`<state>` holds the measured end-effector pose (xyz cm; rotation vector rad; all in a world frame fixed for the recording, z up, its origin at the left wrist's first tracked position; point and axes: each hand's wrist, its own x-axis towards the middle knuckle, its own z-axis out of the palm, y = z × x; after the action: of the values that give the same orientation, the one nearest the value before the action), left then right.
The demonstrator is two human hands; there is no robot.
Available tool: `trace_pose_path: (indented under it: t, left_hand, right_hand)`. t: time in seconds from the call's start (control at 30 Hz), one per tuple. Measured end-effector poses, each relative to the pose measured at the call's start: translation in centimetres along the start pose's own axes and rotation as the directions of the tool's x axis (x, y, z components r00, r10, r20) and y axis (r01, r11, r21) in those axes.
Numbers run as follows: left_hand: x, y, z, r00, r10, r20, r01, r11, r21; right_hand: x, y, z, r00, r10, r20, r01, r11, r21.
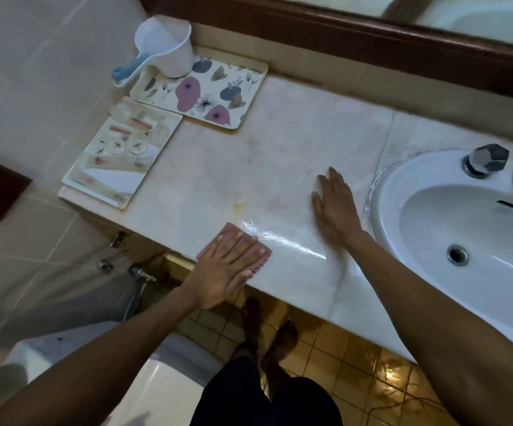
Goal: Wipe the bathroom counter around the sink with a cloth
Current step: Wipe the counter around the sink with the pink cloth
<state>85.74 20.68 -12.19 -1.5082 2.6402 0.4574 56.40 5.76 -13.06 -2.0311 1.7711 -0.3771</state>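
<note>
A pale marble counter (249, 167) runs from the left wall to a white sink (452, 229) at the right. My left hand (227, 269) lies flat, fingers together, pressing a pink cloth (232, 233) onto the counter's front edge. A wet, shiny streak (282, 241) stretches from the cloth toward the right. My right hand (335, 207) rests palm down and spread on the counter just left of the sink rim, holding nothing.
A floral tray (206, 96) with a white dipper (164, 47) stands at the back left; a flat packet of toiletries (119, 155) lies beside it. Two taps (489, 159) sit behind the basin. Below are a toilet (156, 385), pipes and my feet on a yellow tiled floor.
</note>
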Motion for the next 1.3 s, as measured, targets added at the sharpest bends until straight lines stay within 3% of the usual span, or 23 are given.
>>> trace_pose_path:
  t: [0.13,0.23,0.4,0.47,0.6,0.67,0.77,0.87,0.93,1.0,1.07,1.17,1.23,1.3]
  left_hand:
    - [-2.6,-5.0,-0.2,0.966,-0.258,-0.032,0.256,0.966,-0.042]
    - [0.3,-6.9,-0.8,0.863,-0.502,-0.060,0.490,0.859,-0.149]
    - [8.3,-4.6,-2.1,0.750,-0.657,-0.069,0.580,0.705,-0.408]
    - [9.3,-2.4,-1.9,0.804,-0.590,-0.075,0.512,0.750,-0.418]
    - [5.8,-0.7,0.0,0.943,-0.290,-0.163,0.259,0.948,-0.187]
    - [3.7,-2.5,0.1,0.971,-0.184,-0.150,0.167,0.979,-0.119]
    - [3.6,-6.0,-1.0,0.952,-0.277,-0.127,0.264,0.958,-0.114]
    - [6.7,-7.1,-2.2,0.827,-0.544,-0.145,0.516,0.835,-0.192]
    - [8.6,-5.1,-2.0,0.775,-0.613,-0.155,0.571,0.784,-0.242]
    - [8.9,-2.2,-1.0,0.836,-0.523,-0.168,0.486,0.847,-0.218]
    - [7.1,-0.4,0.2,0.937,-0.304,-0.171,0.280,0.948,-0.151]
    - [3.3,-2.0,0.2,0.990,-0.043,-0.134,0.034,0.997,-0.069]
    - [1.6,-5.3,-0.1,0.992,0.005,-0.127,-0.006,1.000,-0.003]
    - [1.7,-9.0,-0.9,0.985,-0.105,-0.138,0.103,0.994,-0.017]
  right_hand:
    - [1.0,-1.6,0.7,1.000,-0.018,0.019,0.018,1.000,-0.002]
    - [1.3,-2.4,1.6,0.999,-0.017,0.035,0.018,0.999,-0.049]
    - [1.3,-3.2,2.9,1.000,0.023,0.012,-0.022,0.997,-0.079]
    - [1.2,-3.2,3.1,0.999,0.033,-0.004,-0.033,0.996,-0.079]
    - [1.2,-3.5,3.2,0.998,0.051,-0.037,-0.053,0.996,-0.073]
    - [1.2,-3.6,3.3,0.998,0.054,-0.037,-0.056,0.996,-0.065]
    - [1.3,-3.3,3.2,0.999,0.048,-0.027,-0.049,0.997,-0.057]
    - [1.5,-3.1,3.2,0.999,0.043,-0.032,-0.045,0.997,-0.057]
    - [1.4,-3.3,3.4,0.998,0.046,-0.041,-0.048,0.997,-0.053]
    - [1.4,-3.7,3.6,0.997,0.060,-0.056,-0.063,0.997,-0.049]
    - [1.3,-4.0,3.7,0.995,0.070,-0.067,-0.073,0.996,-0.052]
    - [1.5,-4.5,3.9,0.994,0.072,-0.078,-0.077,0.994,-0.071]
    - [1.9,-5.3,4.1,0.995,0.047,-0.087,-0.055,0.993,-0.100]
    - [2.6,-6.5,4.4,0.996,0.026,-0.087,-0.035,0.995,-0.096]
